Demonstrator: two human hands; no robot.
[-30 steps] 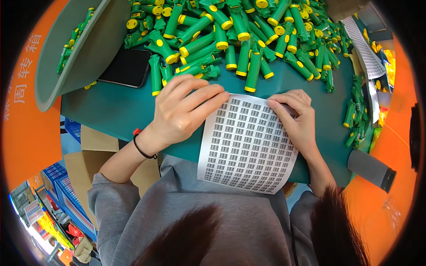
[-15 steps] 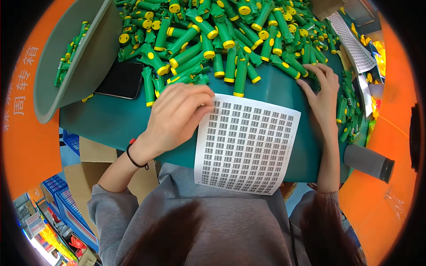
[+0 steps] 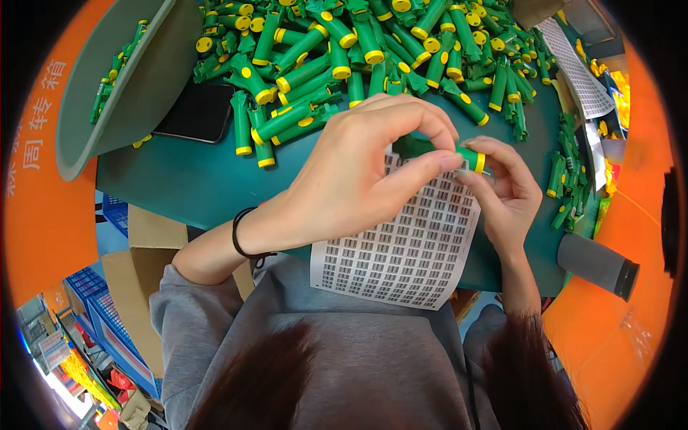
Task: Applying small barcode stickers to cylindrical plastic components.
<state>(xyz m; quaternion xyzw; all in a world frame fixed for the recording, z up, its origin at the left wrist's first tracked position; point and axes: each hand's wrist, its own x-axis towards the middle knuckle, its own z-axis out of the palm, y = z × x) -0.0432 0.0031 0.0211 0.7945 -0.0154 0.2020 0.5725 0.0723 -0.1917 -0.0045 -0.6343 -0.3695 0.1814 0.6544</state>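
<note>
My right hand (image 3: 505, 190) grips a green tube with a yellow end cap (image 3: 473, 159), held above the top right part of a white sheet of small barcode labels (image 3: 387, 265). My left hand (image 3: 380, 168) reaches across the sheet, thumb and forefinger pinched at the tube's capped end. A small pale label (image 3: 462, 166) shows at those fingertips, partly hidden. The left hand also covers the sheet's upper left part. The sheet's lower edge hangs over the table's front edge, against my grey top.
Many green tubes (image 3: 308, 72) heap at the back. A grey-green tub (image 3: 136, 93) leans at the left, beside a black phone (image 3: 195, 113). On the right are another label sheet (image 3: 584, 75) and a grey cup (image 3: 598, 266). A cardboard box (image 3: 136, 287) stands below the table.
My right hand has picked a green tube from the heap's edge and brought it in over the sheet. My left hand has moved right from the sheet's top left corner to that tube.
</note>
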